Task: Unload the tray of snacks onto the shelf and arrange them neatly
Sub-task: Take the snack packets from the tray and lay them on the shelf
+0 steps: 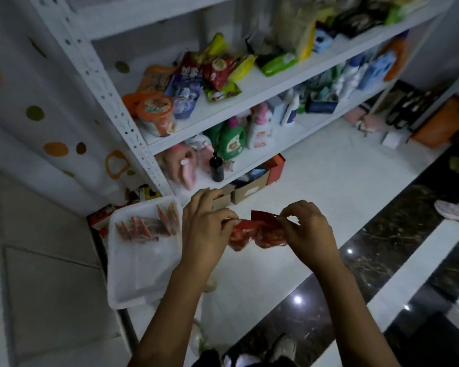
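Below: white tile floor [316, 176] | white shelf [263, 83] | tray [143, 274] left

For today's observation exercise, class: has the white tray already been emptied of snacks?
No: several small red-and-white packets lie at the far end of the white tray.

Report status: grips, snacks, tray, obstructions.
Both busy: left grip and right grip each pinch an end of the red snack packets. Several small packets left in the tray. Nothing between grips and shelf.
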